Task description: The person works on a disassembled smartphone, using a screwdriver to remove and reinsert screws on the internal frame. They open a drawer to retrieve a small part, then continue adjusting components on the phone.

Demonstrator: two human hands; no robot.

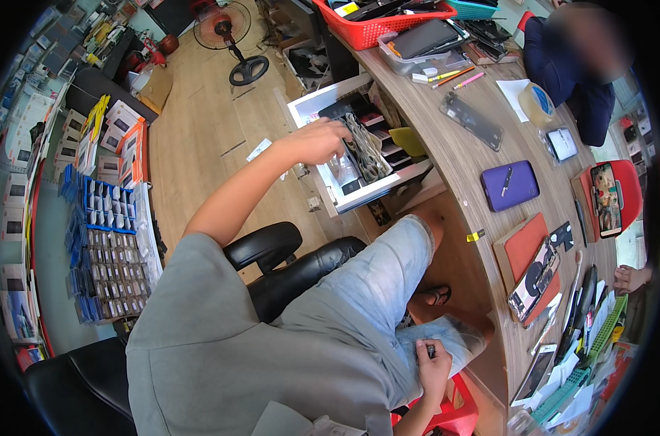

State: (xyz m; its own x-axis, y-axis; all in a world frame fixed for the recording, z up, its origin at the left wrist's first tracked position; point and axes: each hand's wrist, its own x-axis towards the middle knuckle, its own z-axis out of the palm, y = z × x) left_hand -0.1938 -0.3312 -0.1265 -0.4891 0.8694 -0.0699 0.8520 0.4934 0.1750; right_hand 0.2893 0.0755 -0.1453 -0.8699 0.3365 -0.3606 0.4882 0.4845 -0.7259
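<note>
"Where's the drawer (388, 184)?"
"Under the left hand (323, 142); the cable bundle (370, 154) lies just right of that nearer hand, lengthwise toward the person."
"Grips?"
"Left curled, hold unclear; right hand (435, 365) closed around a small dark object (431, 352)."

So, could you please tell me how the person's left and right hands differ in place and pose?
The left hand is stretched out over the open white drawer, while the right hand is low beside the pale denim shorts. The left hand's fingers bend down into the drawer; the right hand's close around a small dark object. Both are bare.
</note>
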